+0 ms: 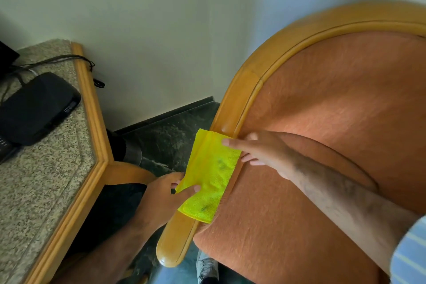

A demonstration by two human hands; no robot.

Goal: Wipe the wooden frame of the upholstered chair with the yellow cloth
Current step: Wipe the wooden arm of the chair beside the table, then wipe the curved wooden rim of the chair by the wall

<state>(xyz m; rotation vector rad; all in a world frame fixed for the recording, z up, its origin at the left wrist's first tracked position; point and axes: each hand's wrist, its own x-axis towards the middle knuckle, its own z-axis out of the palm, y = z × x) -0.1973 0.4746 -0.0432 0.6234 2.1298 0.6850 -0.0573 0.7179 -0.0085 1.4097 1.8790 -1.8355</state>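
Head view. The chair (322, 145) fills the right half of the frame, from 1 o'clock round to 5 o'clock. Its orange upholstery is bordered by a curved wooden frame (239, 97), which runs from the top right down to a rounded arm end at 6 o'clock.

The cloth (212, 175), yellow and folded into a long flat strip, lies draped over the frame just below centre. Its upper end is at the 12 o'clock side and its lower end at the 6 o'clock side. Faint dark smudges show on its upper face.

The left hand (161, 198) comes in from 7 o'clock. It pinches the cloth's left edge, thumb on top and fingers underneath; the grasp is closed on the cloth.

The right hand (260, 150) reaches across the seat from 4 o'clock, with a striped sleeve (410, 253) at the frame edge. Its index finger is extended and presses on the cloth's upper right corner. The other fingers curl at the cloth's right edge, against the upholstery; whether they clasp the cloth cannot be told.

At 9 o'clock stands a table (46, 180) with a speckled stone top and a wooden rim. A black box (34, 108) and cables (69, 57) rest on it. A dark floor (170, 136) shows between table and chair. A grey shoe (207, 267) is visible at 6 o'clock, beside the arm end.
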